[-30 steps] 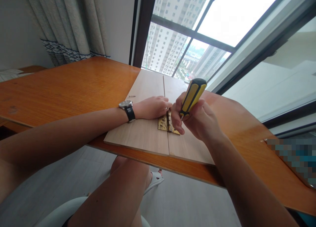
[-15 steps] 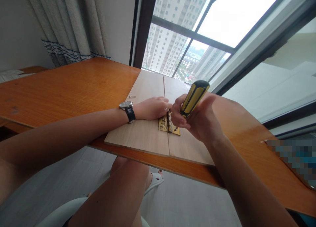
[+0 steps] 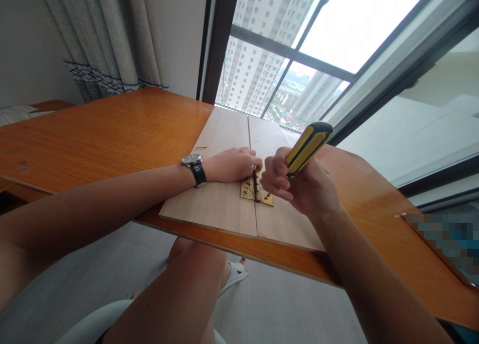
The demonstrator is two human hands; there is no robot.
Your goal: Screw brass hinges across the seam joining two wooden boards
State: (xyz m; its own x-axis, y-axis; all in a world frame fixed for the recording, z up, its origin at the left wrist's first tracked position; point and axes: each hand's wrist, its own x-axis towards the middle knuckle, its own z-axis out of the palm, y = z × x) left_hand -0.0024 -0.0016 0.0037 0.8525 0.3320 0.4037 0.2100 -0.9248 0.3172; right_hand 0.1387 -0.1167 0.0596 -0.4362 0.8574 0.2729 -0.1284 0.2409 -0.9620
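Two pale wooden boards (image 3: 209, 199) lie side by side on the orange-brown table, a narrow seam between them. Across the seam rests a gold hinge (image 3: 247, 188), its barrel along the gap. My left hand (image 3: 235, 164), below a wrist with a black-strapped watch, lies on the left board with its fingertips at the hinge's upper end; whatever they may pinch is hidden. My right hand (image 3: 299, 181) is closed around a yellow and black screwdriver (image 3: 309, 149), just right of the hinge. The screwdriver's tip is hidden behind the fingers. A small screw (image 3: 201, 147) lies on the left board.
The table (image 3: 112, 134) extends left and right of the boards. Behind it are a window (image 3: 277, 49) and a curtain (image 3: 123, 39). A blurred-out flat object (image 3: 445, 239) lies at the table's right edge. My legs are under the front edge.
My right hand and the screwdriver handle have shifted slightly to the right, and the handle leans more to the right. My left hand has barely moved.
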